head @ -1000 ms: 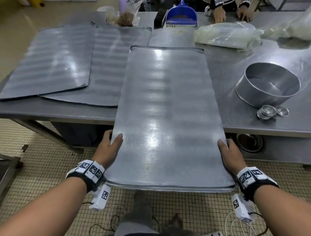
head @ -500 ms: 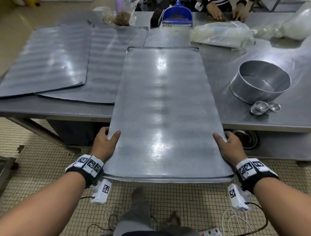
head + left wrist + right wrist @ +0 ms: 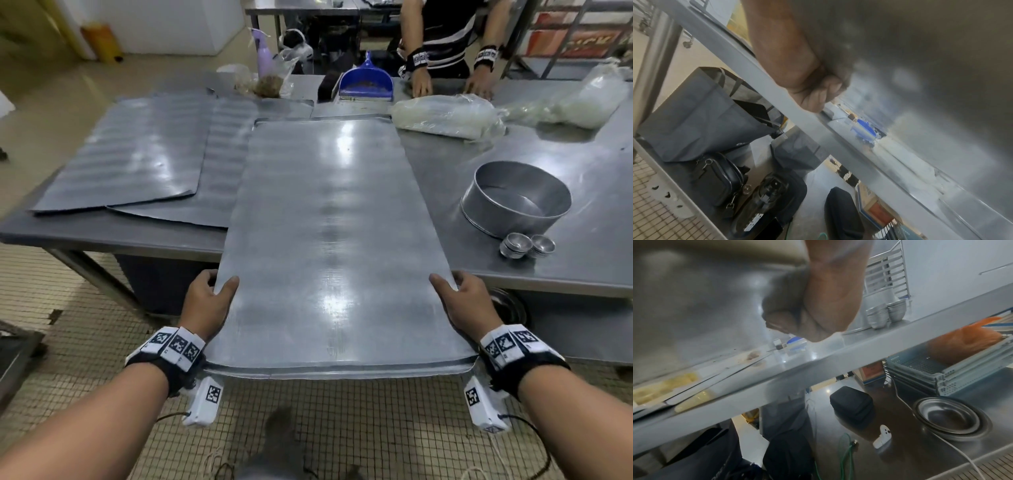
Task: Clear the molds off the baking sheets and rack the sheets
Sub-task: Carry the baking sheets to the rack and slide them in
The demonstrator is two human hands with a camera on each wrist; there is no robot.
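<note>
A long bare baking sheet lies lengthwise, its far end over the steel table and its near end out past the table's front edge. My left hand grips its left rim, thumb on top, fingers curled under. My right hand grips the right rim the same way, fingers curled beneath. Two more sheets lie overlapped on the table's left. A large round mold and two small stacks of tart molds stand on the table to the right.
A blue dustpan, plastic bags and a purple spray bottle sit at the table's far side, where another person rests both hands. A tray rack shows behind the molds. Bags and bowls fill the shelf under the table.
The sheet has slid a little toward me off the table, still held at both rims. The head view has lifted and now takes in the person across the table.
</note>
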